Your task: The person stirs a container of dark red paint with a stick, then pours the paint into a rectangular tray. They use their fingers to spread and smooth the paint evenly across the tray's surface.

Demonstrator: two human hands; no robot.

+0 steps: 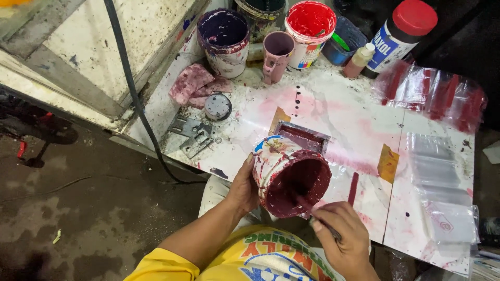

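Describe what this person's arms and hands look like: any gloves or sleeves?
No gloves: the left hand and right hand are both bare, and no ring, watch or bracelet shows. The forearms are uncovered too. A short yellow sleeve ends on the left upper arm, part of a yellow shirt printed with large coloured letters. The right arm's sleeve is out of view.

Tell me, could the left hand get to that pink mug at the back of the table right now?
Probably not right away. The left hand is wrapped around the tilted paint can, so it is not free. The path itself looks open: only bare table lies between the can and the pink mug.
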